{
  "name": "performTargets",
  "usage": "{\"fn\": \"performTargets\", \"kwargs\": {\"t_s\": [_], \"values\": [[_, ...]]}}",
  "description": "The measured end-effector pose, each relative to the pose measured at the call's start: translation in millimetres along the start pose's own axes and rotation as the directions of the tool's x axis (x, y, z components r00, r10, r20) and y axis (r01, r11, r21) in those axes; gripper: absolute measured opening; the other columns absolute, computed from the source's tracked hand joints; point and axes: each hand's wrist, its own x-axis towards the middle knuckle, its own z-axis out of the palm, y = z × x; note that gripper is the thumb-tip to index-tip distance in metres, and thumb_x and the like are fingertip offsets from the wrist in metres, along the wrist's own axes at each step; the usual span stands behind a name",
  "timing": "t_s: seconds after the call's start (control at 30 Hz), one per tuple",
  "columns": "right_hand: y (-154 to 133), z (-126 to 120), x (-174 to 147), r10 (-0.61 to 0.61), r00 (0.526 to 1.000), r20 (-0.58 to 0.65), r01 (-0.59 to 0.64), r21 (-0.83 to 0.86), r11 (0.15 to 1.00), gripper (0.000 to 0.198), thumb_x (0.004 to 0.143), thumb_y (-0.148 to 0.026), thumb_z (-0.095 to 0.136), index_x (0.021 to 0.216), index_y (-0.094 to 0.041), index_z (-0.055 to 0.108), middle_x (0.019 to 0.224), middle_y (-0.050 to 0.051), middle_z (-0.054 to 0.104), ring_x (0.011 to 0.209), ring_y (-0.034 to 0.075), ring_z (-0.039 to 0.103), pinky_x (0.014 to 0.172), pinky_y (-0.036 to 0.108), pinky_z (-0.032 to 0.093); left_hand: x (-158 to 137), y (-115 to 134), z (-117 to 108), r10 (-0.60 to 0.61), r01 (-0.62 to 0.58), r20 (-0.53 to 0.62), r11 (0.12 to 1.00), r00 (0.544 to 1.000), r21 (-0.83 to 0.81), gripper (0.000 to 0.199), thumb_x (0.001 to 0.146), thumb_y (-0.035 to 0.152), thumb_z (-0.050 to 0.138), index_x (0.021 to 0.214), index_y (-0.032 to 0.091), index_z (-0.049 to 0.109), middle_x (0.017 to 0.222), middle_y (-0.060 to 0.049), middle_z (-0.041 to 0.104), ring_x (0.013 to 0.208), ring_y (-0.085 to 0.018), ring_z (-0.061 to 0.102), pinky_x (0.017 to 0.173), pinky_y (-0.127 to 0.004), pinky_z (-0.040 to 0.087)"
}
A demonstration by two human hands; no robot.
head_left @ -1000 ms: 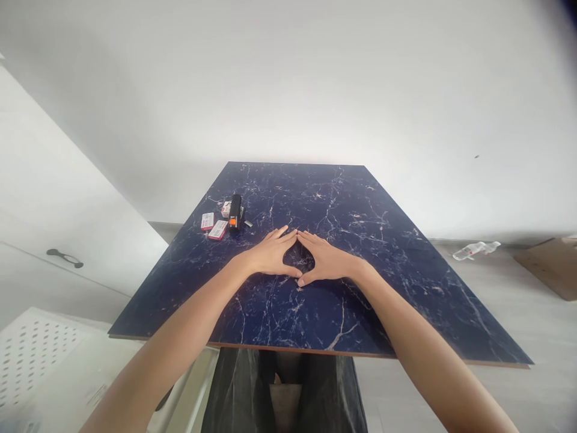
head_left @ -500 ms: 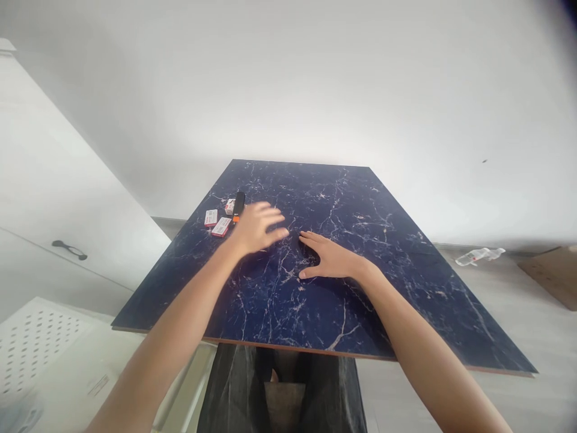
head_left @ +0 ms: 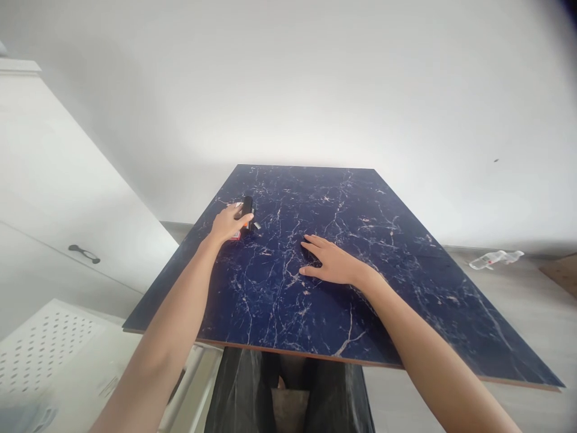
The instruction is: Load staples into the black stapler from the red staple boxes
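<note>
My left hand (head_left: pixel 226 224) is at the far left of the dark blue marble-patterned tabletop (head_left: pixel 288 300). Its thumb lies across a black stapler (head_left: pixel 247 205) with an orange part, and the fingers curl round the other side. A bit of silver metal shows by the stapler's near end. Beneath the palm pokes out the edge of a small red-and-white box (head_left: pixel 235 236); any other boxes there are covered by the hand. My right hand (head_left: pixel 331 260) rests palm down near the middle of the tabletop, fingers spread, holding nothing.
Behind the table stands a white wall (head_left: pixel 306 84). To the left are a white cabinet (head_left: pixel 81 180) with a dark handle and a white perforated panel (head_left: pixel 45 346). A clear plastic bottle (head_left: pixel 496 259) and a cardboard box (head_left: pixel 561 273) lie on the floor at right.
My left hand has moved left from beside the stapler onto it and the small boxes, covering most of them. My right hand stays in place; the view has shifted slightly.
</note>
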Motion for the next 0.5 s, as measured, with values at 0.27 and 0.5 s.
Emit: {"fn": "performTargets", "kwargs": {"t_s": [0.27,0.5], "values": [[-3.1,3.2,3.6,0.006,0.999,-0.049,-0.007,-0.009,1.0,0.088,0.09,-0.078,0.041,0.158,-0.021,0.035,0.167,0.009,0.02,0.153,0.036,0.019,0.124,0.053,0.021,-5.4,27.7,9.5,0.207,-0.19,0.09,0.967,0.974,-0.17,0.053,0.087,0.054,0.059,0.129,0.023,0.068,0.154,-0.005,0.047,0.137,-0.033,0.05,0.114,-0.043,0.04],[13.5,-7.4,3.3,-0.036,0.984,-0.175,0.049,0.071,0.996,0.059,0.095,-0.055,0.052,0.146,-0.026,0.053,0.151,0.009,0.051,0.136,0.032,0.05,0.114,0.05,0.04,-30.2,83.5,19.8,0.522,-0.432,0.225,0.832,0.823,-0.349,0.052,0.087,0.048,0.06,0.133,0.023,0.067,0.156,-0.006,0.044,0.138,-0.033,0.049,0.114,-0.044,0.039]]}}
